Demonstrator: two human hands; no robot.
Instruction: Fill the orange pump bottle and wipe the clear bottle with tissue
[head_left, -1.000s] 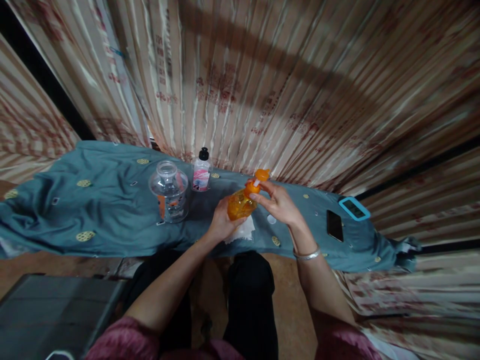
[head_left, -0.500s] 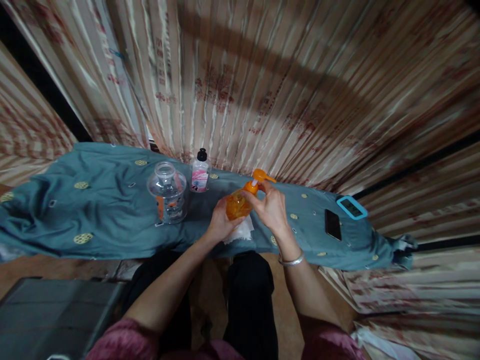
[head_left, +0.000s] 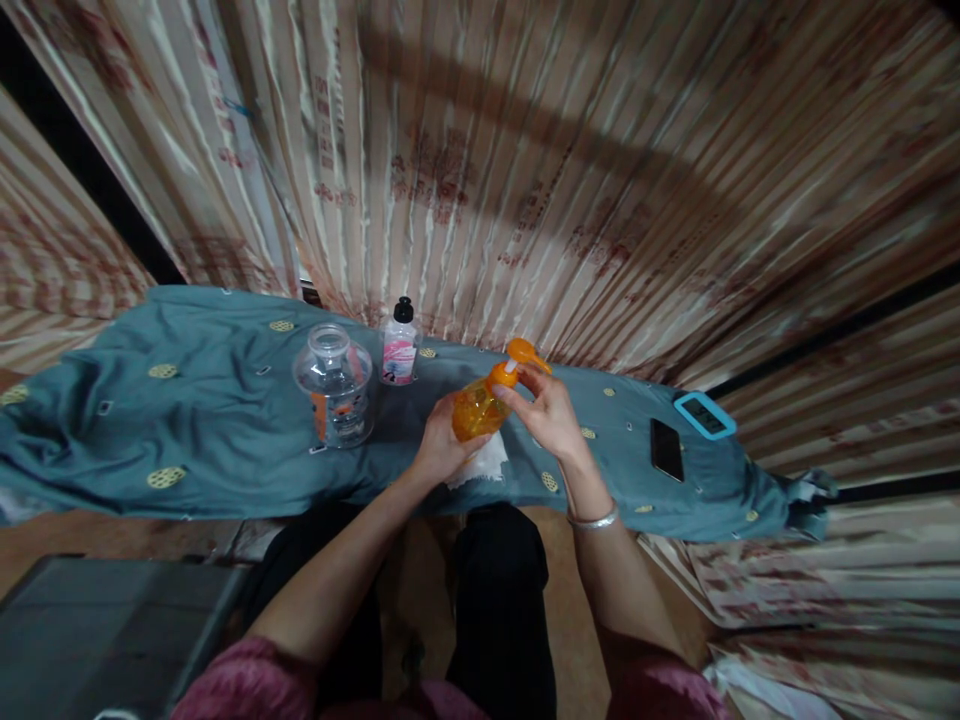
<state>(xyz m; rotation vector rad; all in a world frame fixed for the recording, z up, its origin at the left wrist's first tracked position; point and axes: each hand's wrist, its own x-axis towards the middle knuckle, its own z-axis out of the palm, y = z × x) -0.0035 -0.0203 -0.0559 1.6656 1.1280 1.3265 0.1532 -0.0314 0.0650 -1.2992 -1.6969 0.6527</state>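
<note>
A see-through orange pump bottle leans to the right, with my left hand wrapped round its body. The fingers of my right hand are closed on its orange collar, just below the orange pump head. Under the bottle lies a white tissue, partly covered by my left hand. Left of my hands stand a clear wide plastic jar without a lid and a small clear bottle with a pink label and black cap.
A green patterned cloth covers the narrow table. On its right side lie a dark phone and a blue-framed digital timer. A pleated curtain hangs right behind the table. A grey box-like surface is at lower left.
My right hand has turned slightly at the bottle's collar, and its wrist has shifted a little to the right. The pump head has rotated slightly. My left hand keeps its hold.
</note>
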